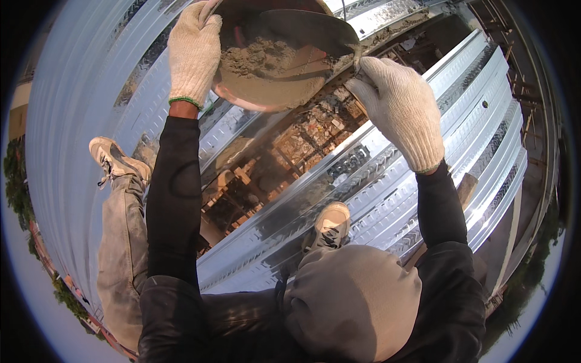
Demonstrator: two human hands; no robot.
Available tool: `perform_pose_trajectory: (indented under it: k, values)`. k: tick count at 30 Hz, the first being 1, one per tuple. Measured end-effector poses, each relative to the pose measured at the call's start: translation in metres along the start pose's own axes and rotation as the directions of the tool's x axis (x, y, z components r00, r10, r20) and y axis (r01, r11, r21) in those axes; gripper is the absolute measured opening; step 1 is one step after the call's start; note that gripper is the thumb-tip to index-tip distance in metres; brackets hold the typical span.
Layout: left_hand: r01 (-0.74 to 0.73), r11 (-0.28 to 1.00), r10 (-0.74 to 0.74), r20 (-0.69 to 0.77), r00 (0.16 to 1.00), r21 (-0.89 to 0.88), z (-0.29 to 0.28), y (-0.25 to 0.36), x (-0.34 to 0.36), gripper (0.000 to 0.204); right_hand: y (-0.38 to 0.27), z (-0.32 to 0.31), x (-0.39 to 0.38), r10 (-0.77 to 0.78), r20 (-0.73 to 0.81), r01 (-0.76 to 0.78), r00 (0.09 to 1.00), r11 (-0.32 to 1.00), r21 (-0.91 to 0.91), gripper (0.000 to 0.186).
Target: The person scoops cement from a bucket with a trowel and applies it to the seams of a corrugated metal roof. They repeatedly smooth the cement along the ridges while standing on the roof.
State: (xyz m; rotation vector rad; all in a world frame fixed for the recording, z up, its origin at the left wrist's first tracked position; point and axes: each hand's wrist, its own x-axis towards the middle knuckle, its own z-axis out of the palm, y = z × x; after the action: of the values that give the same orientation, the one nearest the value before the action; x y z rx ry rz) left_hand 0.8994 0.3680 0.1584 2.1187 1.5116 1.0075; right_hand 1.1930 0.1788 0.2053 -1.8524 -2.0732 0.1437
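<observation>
My left hand [195, 57], in a white knitted glove with a green cuff edge, is closed on the rim of a round basin [307, 60] at the top of the head view. Grey, wet mortar [259, 57] lies in the basin and coats its wall. My right hand [402, 112], gloved alike, is closed at the basin's right side. Its thumb and fingers pinch the handle end of a trowel [311, 27], whose dark, broad blade extends over the basin. The fingers partly hide that handle.
Ribbed shiny metal decking sheets [375, 187] lie under my feet. Between them runs a long gap [302, 142], with rubble and timber pieces far below. My shoes [330, 224] rest on the sheets either side of it. Reinforcing bars [523, 85] line the right edge.
</observation>
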Motion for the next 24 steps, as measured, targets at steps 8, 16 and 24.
perform_pose_trajectory:
  k: [8,16,24]
  values:
    - [-0.182,0.979,0.183,-0.005,0.983,0.094,0.008,0.040,-0.010,0.039,0.010,0.051,0.041,-0.473,0.063,0.475,0.879,0.854,-0.211,0.016]
    - [-0.117,0.987,0.111,0.063,0.992,0.108,-0.007,0.044,-0.031,0.039,0.017,0.051,0.068,-0.226,0.695,0.101,0.683,0.971,0.217,0.031]
    - [0.085,0.996,-0.088,0.074,0.993,0.034,-0.069,-0.018,-0.007,0.046,0.033,0.003,0.019,-0.214,0.696,-0.411,0.686,0.675,0.612,0.058]
